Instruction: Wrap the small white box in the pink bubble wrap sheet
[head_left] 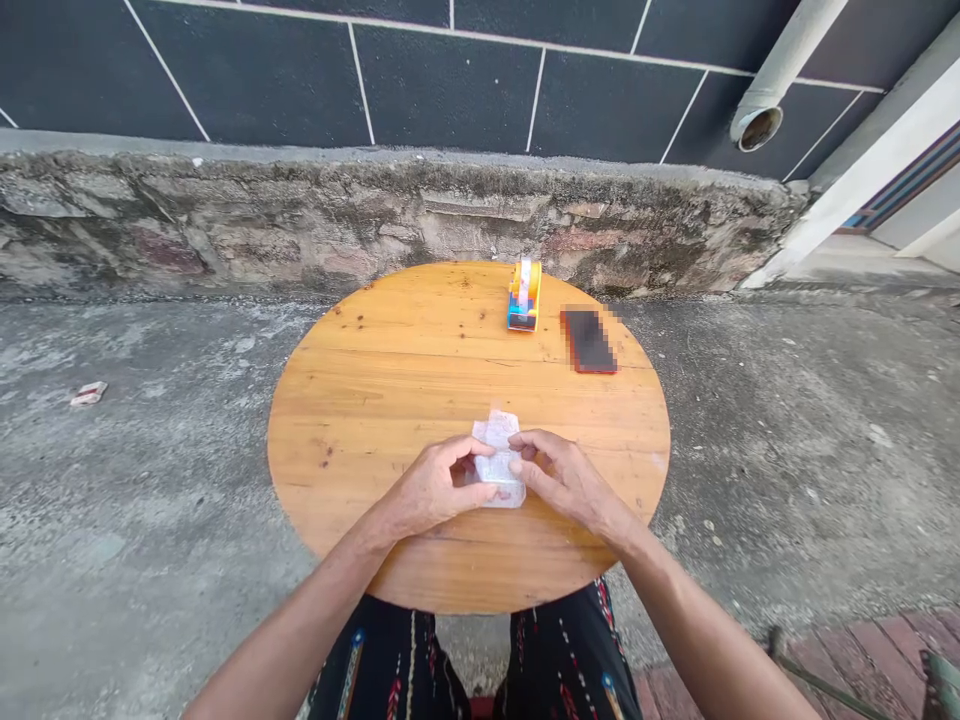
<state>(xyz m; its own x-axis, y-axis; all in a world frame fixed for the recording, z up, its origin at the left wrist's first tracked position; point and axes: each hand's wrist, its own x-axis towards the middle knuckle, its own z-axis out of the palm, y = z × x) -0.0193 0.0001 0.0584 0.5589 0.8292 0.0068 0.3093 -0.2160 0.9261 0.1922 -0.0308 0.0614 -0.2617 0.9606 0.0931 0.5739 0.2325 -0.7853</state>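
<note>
A small, whitish, see-through piece of bubble wrap [498,466] lies folded near the front middle of the table, with a flap sticking up towards the far side. My left hand [442,485] grips its left side, thumb at the near edge and fingers further up. On the right side, the thumb and fingertips of my right hand [559,472] press on the wrap in a loose pinch. Whether something is wrapped inside cannot be made out.
The round wooden table [390,380] stands before my knees. Towards its far edge is a yellow and blue tape dispenser [524,297], with a dark, red-edged phone [590,341], blurred out, to its right. Behind runs a stone ledge [300,225] below a dark wall.
</note>
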